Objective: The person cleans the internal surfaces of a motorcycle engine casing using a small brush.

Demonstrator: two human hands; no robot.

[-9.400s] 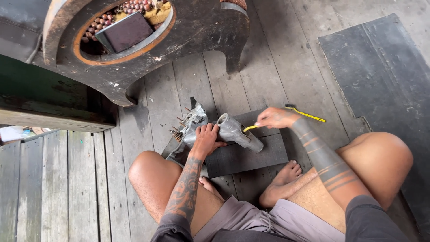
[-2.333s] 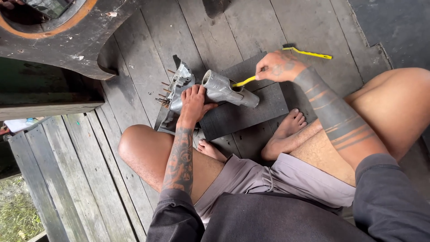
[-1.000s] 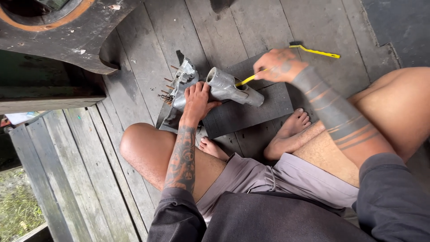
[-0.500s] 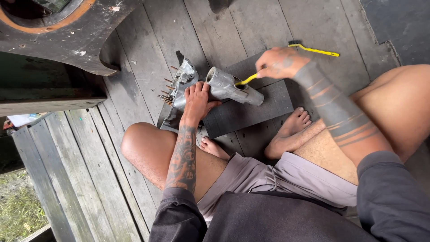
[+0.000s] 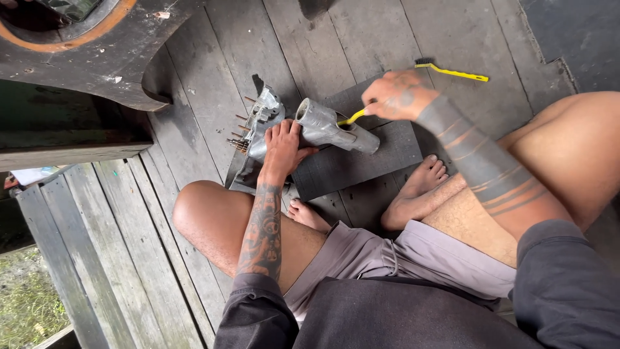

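casting (image 5: pixel 323 126) lies on dark mat (image 5: pixel 361 161) on plank floor (image 5: pixel 213 84), just ahead of crossed legs. big dark housing (image 5: pixel 97 58) with orange ring top left. left hand (image 5: pixel 282 143) wraps casting's near end, fingers clamped. right hand (image 5: pixel 392 95) pinches yellow tool (image 5: pixel 352 118), tip touching casting. yellow brush (image 5: pixel 452 70) on floor beyond right hand. small bolts (image 5: pixel 239 139) beside casting's left end.
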